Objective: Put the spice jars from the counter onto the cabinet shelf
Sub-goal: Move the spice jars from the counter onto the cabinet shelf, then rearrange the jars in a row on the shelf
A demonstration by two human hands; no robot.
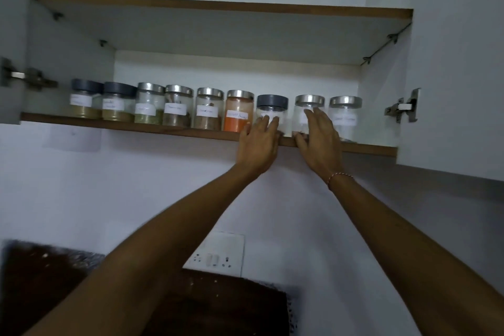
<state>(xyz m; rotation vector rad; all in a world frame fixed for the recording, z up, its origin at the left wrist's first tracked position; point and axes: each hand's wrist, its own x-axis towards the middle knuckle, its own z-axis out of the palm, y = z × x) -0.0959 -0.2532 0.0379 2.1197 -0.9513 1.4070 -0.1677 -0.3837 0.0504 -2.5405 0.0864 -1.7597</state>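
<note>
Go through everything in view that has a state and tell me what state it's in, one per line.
Spice jars: nine, upright, lidded, in a row on the lower shelf.
Left hand: fingers straight, touching the dark-lidded jar.
Right hand: fingers straight, against the silver-lidded jar.
Upper shelf: nothing visible on it from below.
Cabinet doors: open.

1. You have a white switch-and-socket plate [218,254] on the wall below the cabinet.
2. Your view catches metal door hinges at left [20,76] and right [405,106].
3. A thread bracelet [339,176] circles one wrist.
</note>
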